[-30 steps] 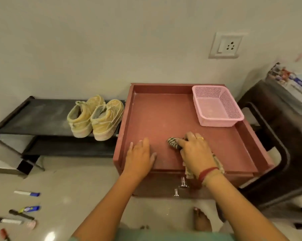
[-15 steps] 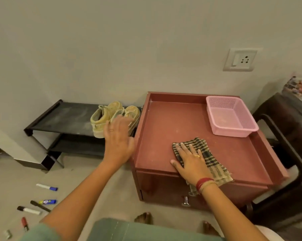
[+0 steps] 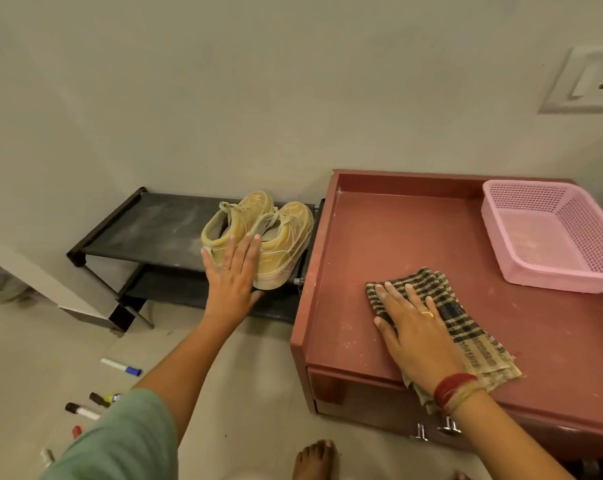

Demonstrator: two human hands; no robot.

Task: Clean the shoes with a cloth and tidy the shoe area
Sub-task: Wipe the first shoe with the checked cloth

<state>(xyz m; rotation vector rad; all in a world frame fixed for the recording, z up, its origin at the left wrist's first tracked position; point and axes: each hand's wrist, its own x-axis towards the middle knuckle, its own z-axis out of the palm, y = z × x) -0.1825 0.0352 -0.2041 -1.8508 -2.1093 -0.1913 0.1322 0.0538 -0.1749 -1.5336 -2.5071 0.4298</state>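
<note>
While pinning a limp checked cloth (image 3: 466,330) to a red cabinet (image 3: 397,237) under a flat right hand (image 3: 414,327), hovering a straight-fingered left hand (image 3: 230,282) by light-looking yellow canvas sneakers (image 3: 279,233), heels the likely hold, on a black rack (image 3: 154,230).

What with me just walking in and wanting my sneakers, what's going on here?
A person is mid-tidy. The left hand, fingers straight, reaches to the heels of the yellow sneakers on the black shoe rack; no shoe is lifted. The right hand lies flat on the checked cloth on the red cabinet, near a pink basket. Markers lie on the floor.
</note>
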